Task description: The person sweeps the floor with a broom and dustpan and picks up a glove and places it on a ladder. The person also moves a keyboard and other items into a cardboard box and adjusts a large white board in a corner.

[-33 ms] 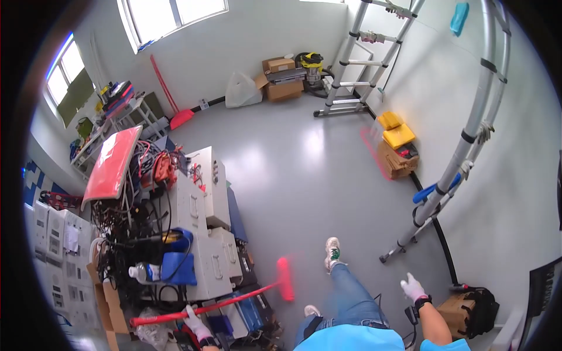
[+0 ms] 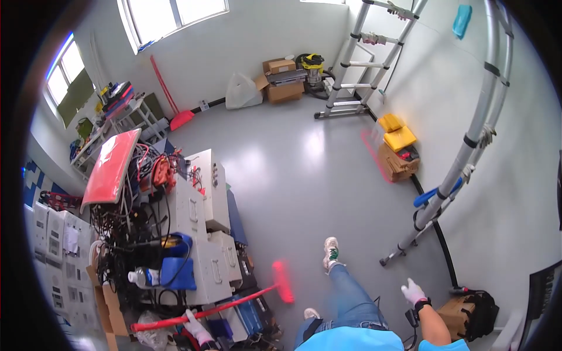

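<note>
My left hand (image 2: 196,327), in a white glove, grips the long red handle of a broom (image 2: 234,301) low at the left. The broom's red brush head (image 2: 284,282) is blurred just above the grey floor (image 2: 304,175), left of my front foot in a white shoe (image 2: 331,251). My right hand (image 2: 413,291), also gloved in white, hangs at my right side with its fingers apart and nothing in it. I wear blue jeans and a light blue top.
White metal cabinets (image 2: 205,199) heaped with cables and a red panel (image 2: 111,167) fill the left. A leaning ladder (image 2: 462,152) stands at the right, a stepladder (image 2: 357,64) at the back. Cardboard boxes (image 2: 284,79), a red shovel (image 2: 175,114), yellow cases (image 2: 397,137) and a black bag (image 2: 483,310) lie about.
</note>
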The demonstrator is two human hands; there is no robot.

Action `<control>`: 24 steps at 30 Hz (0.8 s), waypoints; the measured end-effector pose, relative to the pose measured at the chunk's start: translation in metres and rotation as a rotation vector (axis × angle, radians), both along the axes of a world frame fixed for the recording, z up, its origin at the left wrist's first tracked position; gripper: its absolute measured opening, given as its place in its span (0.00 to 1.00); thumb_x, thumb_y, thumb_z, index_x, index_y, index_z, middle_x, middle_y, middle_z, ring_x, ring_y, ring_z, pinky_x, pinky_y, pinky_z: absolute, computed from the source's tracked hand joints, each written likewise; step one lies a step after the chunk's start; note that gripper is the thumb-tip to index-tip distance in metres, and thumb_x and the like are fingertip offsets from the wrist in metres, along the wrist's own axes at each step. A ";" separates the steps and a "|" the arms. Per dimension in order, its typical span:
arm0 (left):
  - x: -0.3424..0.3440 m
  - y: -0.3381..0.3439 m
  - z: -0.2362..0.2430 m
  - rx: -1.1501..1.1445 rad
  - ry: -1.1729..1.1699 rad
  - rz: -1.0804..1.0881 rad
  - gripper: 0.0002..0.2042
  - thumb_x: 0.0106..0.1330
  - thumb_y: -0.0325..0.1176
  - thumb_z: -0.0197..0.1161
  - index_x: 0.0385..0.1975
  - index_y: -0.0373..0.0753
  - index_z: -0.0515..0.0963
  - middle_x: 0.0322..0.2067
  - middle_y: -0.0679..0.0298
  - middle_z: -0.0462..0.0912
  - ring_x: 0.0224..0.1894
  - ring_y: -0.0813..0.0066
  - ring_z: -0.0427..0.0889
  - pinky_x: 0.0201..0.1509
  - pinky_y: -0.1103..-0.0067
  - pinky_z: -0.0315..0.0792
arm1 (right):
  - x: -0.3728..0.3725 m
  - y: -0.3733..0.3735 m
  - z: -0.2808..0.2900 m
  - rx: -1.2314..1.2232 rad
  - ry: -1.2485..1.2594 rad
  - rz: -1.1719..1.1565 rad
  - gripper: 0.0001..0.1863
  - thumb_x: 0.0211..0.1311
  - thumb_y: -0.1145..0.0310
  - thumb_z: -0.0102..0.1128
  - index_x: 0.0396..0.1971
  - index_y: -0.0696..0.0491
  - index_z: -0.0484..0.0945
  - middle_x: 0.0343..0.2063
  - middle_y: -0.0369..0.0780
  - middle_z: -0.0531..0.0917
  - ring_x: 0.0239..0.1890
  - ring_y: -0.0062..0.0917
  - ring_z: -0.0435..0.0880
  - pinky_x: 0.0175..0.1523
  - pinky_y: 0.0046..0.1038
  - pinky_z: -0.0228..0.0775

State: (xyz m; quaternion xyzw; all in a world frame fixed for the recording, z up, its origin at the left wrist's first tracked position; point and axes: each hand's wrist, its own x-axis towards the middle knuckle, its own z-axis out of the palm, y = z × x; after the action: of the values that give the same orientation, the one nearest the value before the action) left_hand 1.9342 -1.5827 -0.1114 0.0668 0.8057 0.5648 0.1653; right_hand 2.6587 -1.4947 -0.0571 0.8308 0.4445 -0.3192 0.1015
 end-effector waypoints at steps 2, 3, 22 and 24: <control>0.009 0.005 0.007 -0.066 0.084 0.068 0.16 0.61 0.46 0.54 0.33 0.36 0.70 0.26 0.63 0.80 0.24 0.75 0.75 0.25 0.81 0.65 | 0.014 0.016 -0.013 -0.155 -0.073 0.095 0.32 0.53 0.59 0.46 0.57 0.57 0.56 0.32 0.50 0.79 0.24 0.32 0.81 0.37 0.31 0.71; 0.001 -0.002 0.014 -0.177 0.146 -0.003 0.17 0.62 0.45 0.53 0.35 0.35 0.70 0.27 0.62 0.79 0.28 0.74 0.76 0.31 0.77 0.68 | 0.002 0.036 -0.003 -0.215 0.013 -0.032 0.31 0.53 0.60 0.46 0.57 0.58 0.57 0.31 0.49 0.79 0.21 0.30 0.80 0.34 0.30 0.72; 0.160 0.395 0.005 -0.308 -0.421 -0.065 0.27 0.58 0.49 0.54 0.50 0.34 0.63 0.44 0.50 0.73 0.42 0.56 0.74 0.43 0.70 0.70 | -0.033 0.401 -0.077 -0.079 0.581 -0.263 0.23 0.59 0.66 0.47 0.54 0.57 0.63 0.26 0.41 0.78 0.23 0.23 0.78 0.24 0.24 0.72; 0.171 0.448 -0.011 -0.303 -0.516 -0.134 0.27 0.58 0.48 0.54 0.51 0.35 0.63 0.45 0.50 0.72 0.43 0.56 0.73 0.44 0.70 0.70 | -0.024 0.422 -0.094 -0.133 0.528 -0.222 0.20 0.59 0.66 0.43 0.52 0.56 0.65 0.24 0.41 0.78 0.19 0.24 0.77 0.23 0.25 0.71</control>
State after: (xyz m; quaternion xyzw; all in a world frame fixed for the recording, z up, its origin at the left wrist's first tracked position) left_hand 2.1049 -1.1349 -0.1222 -0.0513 0.8061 0.4242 0.4095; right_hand 2.6350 -1.0726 -0.1510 0.7542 0.3399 -0.5619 0.0012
